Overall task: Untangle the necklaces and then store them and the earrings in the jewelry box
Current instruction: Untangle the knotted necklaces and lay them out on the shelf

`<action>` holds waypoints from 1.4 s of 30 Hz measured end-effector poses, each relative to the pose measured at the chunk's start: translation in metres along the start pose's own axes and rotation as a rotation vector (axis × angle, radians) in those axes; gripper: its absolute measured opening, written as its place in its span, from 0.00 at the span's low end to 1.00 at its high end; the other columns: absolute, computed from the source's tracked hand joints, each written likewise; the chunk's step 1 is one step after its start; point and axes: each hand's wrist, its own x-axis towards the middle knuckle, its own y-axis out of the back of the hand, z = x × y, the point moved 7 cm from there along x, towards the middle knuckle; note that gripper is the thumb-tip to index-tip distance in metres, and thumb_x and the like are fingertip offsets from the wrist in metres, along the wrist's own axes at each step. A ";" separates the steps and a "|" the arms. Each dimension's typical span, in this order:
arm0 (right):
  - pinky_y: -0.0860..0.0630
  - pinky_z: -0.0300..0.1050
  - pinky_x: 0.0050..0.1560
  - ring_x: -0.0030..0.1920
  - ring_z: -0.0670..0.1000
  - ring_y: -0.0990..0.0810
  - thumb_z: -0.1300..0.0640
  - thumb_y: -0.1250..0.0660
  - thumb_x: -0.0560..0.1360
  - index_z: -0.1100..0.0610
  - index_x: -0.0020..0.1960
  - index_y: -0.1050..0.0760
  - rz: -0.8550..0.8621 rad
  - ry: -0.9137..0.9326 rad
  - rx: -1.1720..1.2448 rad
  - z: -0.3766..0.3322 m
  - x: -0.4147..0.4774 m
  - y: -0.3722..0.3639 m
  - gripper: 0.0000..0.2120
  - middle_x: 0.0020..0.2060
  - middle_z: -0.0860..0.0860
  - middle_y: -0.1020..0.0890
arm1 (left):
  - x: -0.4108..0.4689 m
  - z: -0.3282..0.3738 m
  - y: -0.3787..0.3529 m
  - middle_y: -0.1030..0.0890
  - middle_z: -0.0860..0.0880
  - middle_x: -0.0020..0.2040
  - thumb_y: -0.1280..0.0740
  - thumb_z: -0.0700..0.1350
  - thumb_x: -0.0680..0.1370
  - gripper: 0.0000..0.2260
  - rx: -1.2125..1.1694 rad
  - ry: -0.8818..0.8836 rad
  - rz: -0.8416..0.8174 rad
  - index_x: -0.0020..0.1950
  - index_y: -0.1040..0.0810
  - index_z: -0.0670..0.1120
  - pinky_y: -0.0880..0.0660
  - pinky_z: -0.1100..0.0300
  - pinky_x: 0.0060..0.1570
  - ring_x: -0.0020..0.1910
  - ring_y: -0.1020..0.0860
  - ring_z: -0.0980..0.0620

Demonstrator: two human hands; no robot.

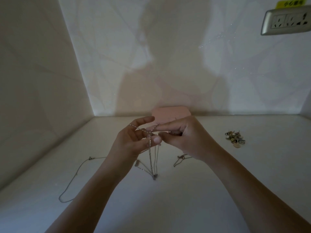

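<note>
Seemingly, left hand (134, 140) and right hand (185, 138) pinch tangled necklaces (150, 158).

Dim, grey light here — it comes from behind the person, casting a big soft shadow (168, 78) on the wall (101, 47). Faint sparkles glint upper right. The necklaces (152, 158) are thin, dark, barely resolved. Wide-angle bending at the edges — the socket (286, 21) tilts, and the table (151, 207) turns bluish up close.
</note>
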 end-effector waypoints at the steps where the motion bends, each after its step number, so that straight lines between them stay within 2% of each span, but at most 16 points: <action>1: 0.27 0.38 0.37 0.34 0.50 0.18 0.63 0.31 0.73 0.46 0.52 0.16 -0.029 -0.011 0.030 -0.001 -0.001 0.000 0.14 0.39 0.56 0.14 | 0.001 0.000 0.002 0.17 0.46 0.38 0.22 0.48 0.56 0.31 0.004 -0.005 0.005 0.58 0.24 0.49 0.24 0.66 0.45 0.44 0.17 0.51; 2: 0.32 0.35 0.32 0.27 0.46 0.25 0.63 0.32 0.73 0.45 0.51 0.17 -0.047 -0.014 0.058 -0.003 -0.003 -0.001 0.15 0.34 0.57 0.16 | 0.002 0.000 0.003 0.17 0.45 0.39 0.21 0.49 0.55 0.33 0.004 -0.011 0.007 0.59 0.24 0.49 0.24 0.65 0.47 0.45 0.17 0.50; 4: 0.36 0.33 0.31 0.26 0.42 0.35 0.62 0.29 0.73 0.46 0.51 0.16 -0.061 -0.006 0.070 -0.004 -0.003 -0.004 0.12 0.29 0.51 0.18 | 0.002 0.000 0.004 0.18 0.42 0.41 0.17 0.52 0.52 0.38 -0.014 -0.019 -0.007 0.59 0.25 0.48 0.23 0.62 0.49 0.47 0.17 0.48; 8: 0.31 0.32 0.36 0.30 0.40 0.26 0.60 0.25 0.70 0.52 0.50 0.16 0.032 0.023 -0.061 -0.005 -0.001 -0.003 0.10 0.32 0.44 0.16 | 0.002 -0.003 0.001 0.18 0.44 0.40 0.19 0.49 0.54 0.33 0.001 -0.014 -0.026 0.57 0.24 0.48 0.24 0.64 0.45 0.43 0.17 0.50; 10: 0.26 0.30 0.42 0.39 0.39 0.17 0.63 0.26 0.71 0.56 0.50 0.16 0.080 0.041 -0.070 -0.003 0.000 0.001 0.09 0.40 0.42 0.14 | 0.002 -0.003 0.003 0.18 0.43 0.41 0.17 0.53 0.52 0.34 -0.004 -0.021 -0.020 0.55 0.22 0.47 0.24 0.64 0.45 0.43 0.18 0.50; 12: 0.23 0.34 0.46 0.45 0.41 0.16 0.63 0.28 0.72 0.57 0.51 0.16 0.120 0.067 -0.074 -0.003 -0.001 0.003 0.08 0.44 0.44 0.14 | 0.002 -0.001 0.003 0.17 0.46 0.42 0.17 0.57 0.52 0.34 0.000 -0.045 -0.020 0.53 0.22 0.45 0.24 0.64 0.45 0.44 0.18 0.51; 15: 0.22 0.46 0.34 0.34 0.49 0.17 0.59 0.29 0.73 0.55 0.52 0.16 0.215 0.146 -0.193 -0.008 -0.002 0.003 0.09 0.38 0.48 0.14 | 0.001 0.001 0.003 0.17 0.47 0.42 0.18 0.56 0.54 0.25 0.042 -0.090 -0.025 0.46 0.19 0.48 0.24 0.62 0.45 0.44 0.18 0.51; 17: 0.31 0.40 0.26 0.25 0.45 0.26 0.59 0.31 0.74 0.55 0.52 0.16 0.286 0.218 -0.258 -0.015 -0.004 0.002 0.09 0.29 0.43 0.18 | 0.001 0.001 0.003 0.17 0.47 0.44 0.19 0.54 0.56 0.21 0.073 -0.108 -0.025 0.45 0.18 0.50 0.24 0.57 0.49 0.47 0.19 0.50; 20: 0.32 0.34 0.27 0.24 0.42 0.27 0.62 0.31 0.74 0.57 0.51 0.16 0.428 0.262 -0.264 -0.021 -0.009 0.003 0.08 0.29 0.41 0.20 | -0.001 -0.001 -0.008 0.17 0.47 0.50 0.21 0.52 0.59 0.24 0.123 -0.096 -0.096 0.53 0.20 0.47 0.26 0.54 0.54 0.55 0.20 0.48; 24: 0.24 0.33 0.41 0.39 0.41 0.17 0.65 0.31 0.74 0.60 0.50 0.16 0.443 0.156 0.032 -0.018 -0.013 -0.008 0.07 0.38 0.44 0.15 | -0.005 -0.004 -0.031 0.20 0.41 0.58 0.23 0.59 0.64 0.38 0.159 -0.052 -0.278 0.65 0.29 0.39 0.25 0.56 0.58 0.61 0.22 0.45; 27: 0.27 0.30 0.37 0.31 0.40 0.20 0.66 0.31 0.74 0.60 0.49 0.16 0.431 0.021 0.235 -0.009 -0.010 -0.008 0.07 0.28 0.42 0.18 | -0.005 -0.005 -0.028 0.20 0.44 0.58 0.23 0.61 0.63 0.38 0.260 -0.024 -0.257 0.64 0.28 0.41 0.25 0.54 0.61 0.60 0.21 0.49; 29: 0.28 0.30 0.35 0.31 0.40 0.21 0.67 0.31 0.74 0.59 0.49 0.16 0.500 0.029 0.166 -0.009 -0.009 0.003 0.08 0.28 0.42 0.19 | -0.003 -0.006 -0.020 0.19 0.48 0.58 0.24 0.56 0.62 0.35 0.310 -0.023 -0.186 0.64 0.27 0.45 0.26 0.50 0.63 0.59 0.21 0.52; 32: 0.23 0.40 0.39 0.38 0.46 0.19 0.64 0.31 0.72 0.57 0.45 0.16 0.563 0.128 -0.130 -0.017 -0.008 0.012 0.06 0.36 0.48 0.17 | -0.003 -0.004 -0.016 0.20 0.50 0.60 0.23 0.52 0.61 0.35 0.232 -0.056 -0.145 0.66 0.29 0.48 0.27 0.51 0.62 0.62 0.23 0.52; 36: 0.24 0.44 0.45 0.41 0.50 0.20 0.60 0.31 0.70 0.55 0.40 0.19 0.461 -0.059 0.127 -0.002 -0.001 0.008 0.03 0.38 0.48 0.19 | -0.005 0.002 -0.016 0.21 0.46 0.62 0.18 0.53 0.58 0.38 0.012 -0.117 -0.119 0.64 0.27 0.50 0.25 0.55 0.58 0.64 0.24 0.48; 39: 0.28 0.44 0.50 0.43 0.47 0.22 0.59 0.35 0.68 0.54 0.36 0.22 0.270 -0.232 0.357 0.012 0.005 -0.004 0.05 0.36 0.47 0.20 | -0.005 0.002 -0.014 0.19 0.48 0.56 0.19 0.59 0.54 0.30 -0.082 -0.081 -0.108 0.53 0.22 0.53 0.24 0.60 0.51 0.60 0.22 0.50; 42: 0.32 0.47 0.50 0.41 0.48 0.25 0.59 0.38 0.66 0.53 0.34 0.25 0.168 -0.312 0.517 0.018 0.006 -0.010 0.04 0.34 0.49 0.23 | -0.005 -0.003 -0.013 0.20 0.51 0.52 0.19 0.63 0.51 0.30 -0.092 -0.007 -0.126 0.46 0.23 0.52 0.30 0.53 0.56 0.54 0.22 0.53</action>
